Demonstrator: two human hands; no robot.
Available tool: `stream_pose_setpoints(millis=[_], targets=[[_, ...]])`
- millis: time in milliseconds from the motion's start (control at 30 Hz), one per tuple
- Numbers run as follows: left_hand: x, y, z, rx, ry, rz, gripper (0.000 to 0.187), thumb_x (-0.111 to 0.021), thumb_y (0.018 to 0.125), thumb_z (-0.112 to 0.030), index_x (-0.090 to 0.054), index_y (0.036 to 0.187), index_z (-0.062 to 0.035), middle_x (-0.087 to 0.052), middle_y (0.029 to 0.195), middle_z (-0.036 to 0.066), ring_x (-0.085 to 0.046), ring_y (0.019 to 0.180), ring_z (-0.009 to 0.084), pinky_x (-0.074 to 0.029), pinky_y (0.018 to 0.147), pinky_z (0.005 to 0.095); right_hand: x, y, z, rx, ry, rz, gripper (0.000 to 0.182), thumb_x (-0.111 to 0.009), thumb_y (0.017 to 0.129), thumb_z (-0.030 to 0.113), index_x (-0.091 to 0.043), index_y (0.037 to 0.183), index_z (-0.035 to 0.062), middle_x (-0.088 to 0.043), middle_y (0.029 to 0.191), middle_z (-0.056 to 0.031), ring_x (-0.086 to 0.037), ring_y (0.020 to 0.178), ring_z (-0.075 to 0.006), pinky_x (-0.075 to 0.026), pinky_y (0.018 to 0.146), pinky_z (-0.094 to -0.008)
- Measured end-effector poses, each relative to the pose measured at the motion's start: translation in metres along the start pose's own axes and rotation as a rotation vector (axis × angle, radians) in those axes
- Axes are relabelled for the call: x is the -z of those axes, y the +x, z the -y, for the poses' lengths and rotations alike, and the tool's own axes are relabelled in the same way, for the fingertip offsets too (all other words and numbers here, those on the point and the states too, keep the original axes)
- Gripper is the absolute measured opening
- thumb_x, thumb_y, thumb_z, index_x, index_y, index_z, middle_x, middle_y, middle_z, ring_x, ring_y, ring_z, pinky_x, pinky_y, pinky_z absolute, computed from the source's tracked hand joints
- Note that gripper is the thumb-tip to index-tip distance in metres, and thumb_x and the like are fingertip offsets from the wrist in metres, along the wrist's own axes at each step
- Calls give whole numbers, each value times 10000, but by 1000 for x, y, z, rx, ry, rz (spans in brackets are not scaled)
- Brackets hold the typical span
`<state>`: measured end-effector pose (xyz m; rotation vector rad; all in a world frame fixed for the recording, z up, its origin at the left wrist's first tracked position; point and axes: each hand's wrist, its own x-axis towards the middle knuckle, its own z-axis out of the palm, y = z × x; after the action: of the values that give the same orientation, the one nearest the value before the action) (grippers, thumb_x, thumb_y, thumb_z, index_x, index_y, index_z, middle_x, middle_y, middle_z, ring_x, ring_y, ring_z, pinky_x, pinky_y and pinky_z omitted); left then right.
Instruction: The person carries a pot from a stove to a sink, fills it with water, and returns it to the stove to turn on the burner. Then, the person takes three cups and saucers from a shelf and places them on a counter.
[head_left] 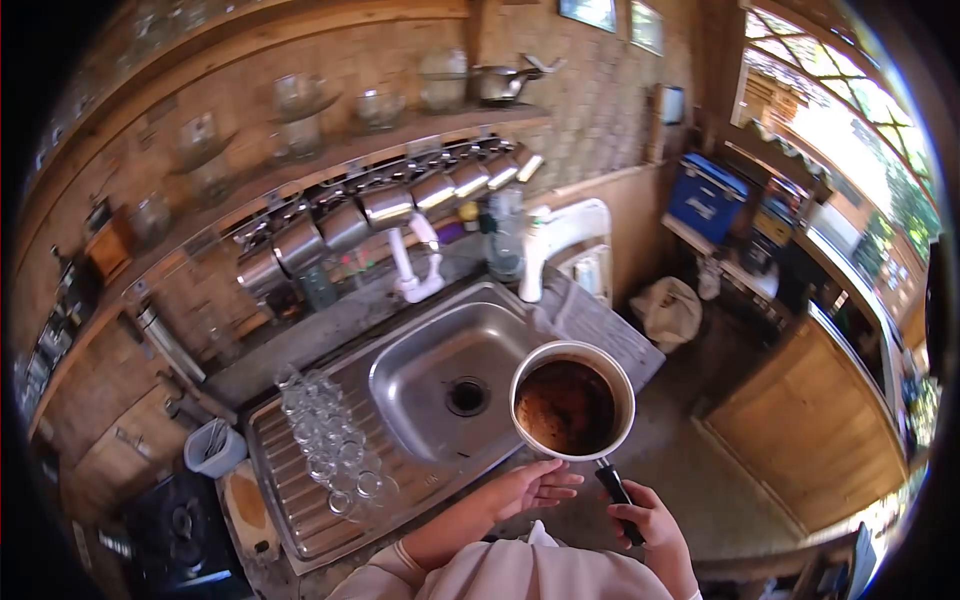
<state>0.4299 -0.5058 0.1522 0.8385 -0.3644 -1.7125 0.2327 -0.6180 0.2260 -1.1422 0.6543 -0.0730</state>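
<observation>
My right hand (652,520) is wrapped around the black handle of a saucepan (626,420) with a pale rim. Dark brown, coffee-like contents with a lighter brown film on part of the surface lie inside the pan. The pan is held up in front of me, just right of the steel sink (478,345), and overlaps its corner in this view. My left hand (540,487) is open, fingers stretched out close below the pan's near side. Several clear glasses (330,440) stand grouped on the ribbed drainboard left of the basin.
A white faucet (410,265) rises behind the basin. Metal mugs (388,205) hang under the wooden shelf. A grey cloth (600,325) lies right of the sink. To the left are a utensil tub (215,450) and a black stove (180,535); a wooden cabinet (810,420) stands right.
</observation>
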Motion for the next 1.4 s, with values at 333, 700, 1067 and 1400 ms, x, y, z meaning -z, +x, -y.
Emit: stream_pose_setpoints(millis=[333,700,1067,1400], targets=[[15,68,-47,-526,-369,-467,410,-466,869,-387,-476,1095,-45,-557,1105,96,-574,873,205,-459,784,371,-4,167,38,-33,-294,515,138,-528,802,135,-457,855,29,-501,557,-63,-477,411,-153,-364,379,-266],[37,79,-58,-689,-406,-809,214,-483,848,-216,-497,704,-57,-510,683,45,-553,842,209,-470,685,347,-12,232,38,-150,-280,912,194,-503,853,123,-394,969,13,-533,693,-69,-542,515,-165,-439,464,-265],[40,62,-32,-741,-381,-881,191,-496,807,-152,-473,638,-65,-466,580,28,-507,580,160,-430,540,292,5,270,54,-312,-567,1428,229,-491,887,204,-492,985,-3,-575,855,-65,-573,777,-126,-466,714,-256],[8,32,-22,-632,-400,-787,219,-455,836,-141,-378,636,-99,-362,519,-8,-362,427,92,-305,402,238,14,305,136,-12,-804,1401,209,-496,878,135,-507,1029,-9,-605,845,-63,-573,831,-131,-441,780,-259]])
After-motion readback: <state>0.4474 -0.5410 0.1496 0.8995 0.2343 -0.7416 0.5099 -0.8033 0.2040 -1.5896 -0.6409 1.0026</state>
